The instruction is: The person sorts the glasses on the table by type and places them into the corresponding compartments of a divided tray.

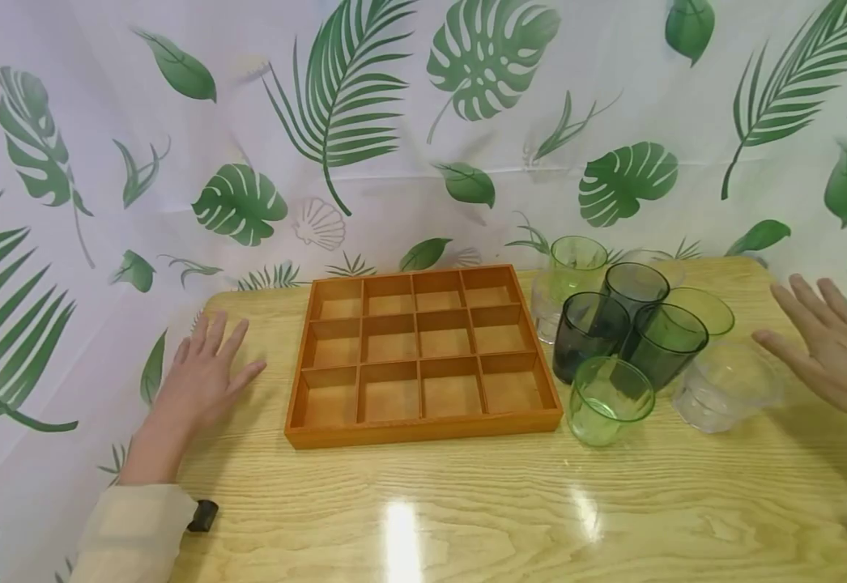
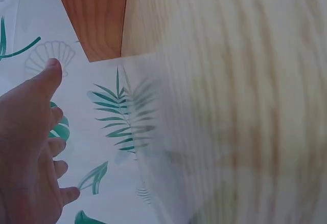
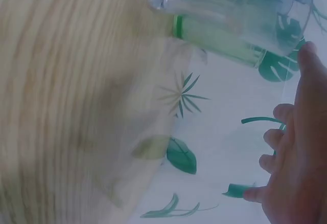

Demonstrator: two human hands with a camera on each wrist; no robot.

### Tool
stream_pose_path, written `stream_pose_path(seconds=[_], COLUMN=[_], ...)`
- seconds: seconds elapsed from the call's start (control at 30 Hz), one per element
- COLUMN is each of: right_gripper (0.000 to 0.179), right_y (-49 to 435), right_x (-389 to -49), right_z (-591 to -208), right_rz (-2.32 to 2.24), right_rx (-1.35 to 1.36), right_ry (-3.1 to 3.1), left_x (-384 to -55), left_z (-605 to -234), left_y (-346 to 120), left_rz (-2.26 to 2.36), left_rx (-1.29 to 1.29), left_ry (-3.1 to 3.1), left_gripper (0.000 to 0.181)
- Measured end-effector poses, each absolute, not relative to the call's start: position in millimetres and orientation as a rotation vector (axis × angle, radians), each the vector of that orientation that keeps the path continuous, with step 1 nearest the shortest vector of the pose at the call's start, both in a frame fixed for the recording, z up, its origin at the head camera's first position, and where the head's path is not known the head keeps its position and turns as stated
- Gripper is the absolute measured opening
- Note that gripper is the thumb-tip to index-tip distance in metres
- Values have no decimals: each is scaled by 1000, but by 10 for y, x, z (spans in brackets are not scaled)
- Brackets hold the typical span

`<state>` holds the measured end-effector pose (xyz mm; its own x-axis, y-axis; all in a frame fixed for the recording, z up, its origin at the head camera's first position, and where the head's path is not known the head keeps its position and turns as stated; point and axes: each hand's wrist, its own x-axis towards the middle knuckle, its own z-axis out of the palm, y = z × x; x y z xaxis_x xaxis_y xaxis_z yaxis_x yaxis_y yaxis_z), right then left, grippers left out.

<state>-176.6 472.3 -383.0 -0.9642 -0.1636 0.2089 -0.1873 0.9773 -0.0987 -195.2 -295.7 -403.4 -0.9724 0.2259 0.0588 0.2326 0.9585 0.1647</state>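
Observation:
A wooden tray (image 1: 423, 429), divided into several square compartments, lies on the table between the two hands. To its right stands a cluster of glasses: a light green glass (image 1: 609, 402) in front, dark grey glasses such as this grey tumbler (image 1: 589, 336), a dark green glass (image 1: 664, 344), and a clear glass (image 1: 722, 389) at the right. My left hand (image 1: 205, 368) is held left of the tray with fingers spread, holding nothing. My right hand (image 1: 835, 348) is beside the clear glass, fingers extended and apart from it. In the right wrist view, the clear glass (image 3: 240, 17) shows beyond the thumb.
The light wooden table (image 1: 467, 510) reaches back to a white cloth (image 1: 409, 178) printed with green leaves, which also covers the left side. Another light green glass (image 1: 578, 263) stands at the back of the cluster. A black strap piece (image 1: 202, 516) sits by the left sleeve.

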Motion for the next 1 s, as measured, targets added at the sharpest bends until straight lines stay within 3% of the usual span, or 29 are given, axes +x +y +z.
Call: stream_pose_path(seconds=[0.23, 0.5, 1.0], right_gripper=[71, 64, 70], right_y=[4556, 4327, 3946], right_x=[-1733, -1684, -1650], right_z=[-3794, -3724, -3589], right_rz=[356, 632, 836], right_rx=[399, 428, 399], right_ry=[-2841, -2805, -2864], left_x=[-1933, -1938, -1979], left_z=[-4032, -4068, -4153], left_y=[-2826, -2666, -2504], left_rz=[-410, -898, -1499], left_rx=[-421, -401, -425], left_ry=[-3057, -3008, -2896], left_gripper=[81, 77, 63])
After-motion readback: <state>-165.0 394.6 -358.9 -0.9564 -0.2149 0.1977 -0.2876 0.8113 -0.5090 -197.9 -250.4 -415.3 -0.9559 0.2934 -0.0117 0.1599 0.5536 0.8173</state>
